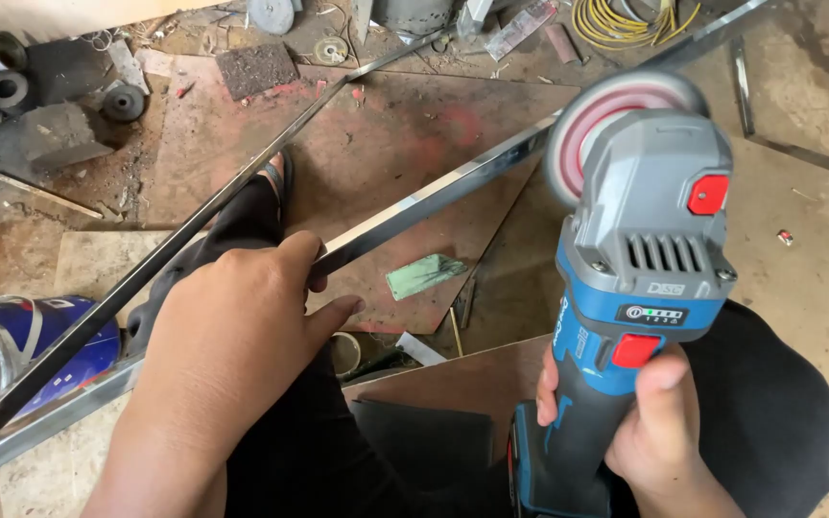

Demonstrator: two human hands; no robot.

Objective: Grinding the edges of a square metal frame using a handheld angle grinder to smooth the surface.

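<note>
— Hands first: what do we log?

— Left hand (232, 326) wraps the polished steel bar (434, 197), thumb underneath, fingers curled over it. Right hand (659, 422) grips the blue and grey angle grinder (640, 278) by its handle, thumb beside the red switch.

— Where's the bar?

— We see it running diagonally from lower left to upper right, across our lap, above the floor. A second steel bar (213, 216) crosses behind it.

— And the disc?

— Grinder's flap disc (592, 120) sits right at the bar, upper right; we cannot tell if it touches.

— Surroundings?

— Blue can (45, 336) at left, yellow cable coil (626, 19) up top, a sandalled foot (275, 182) on the brown board (414, 125).
</note>
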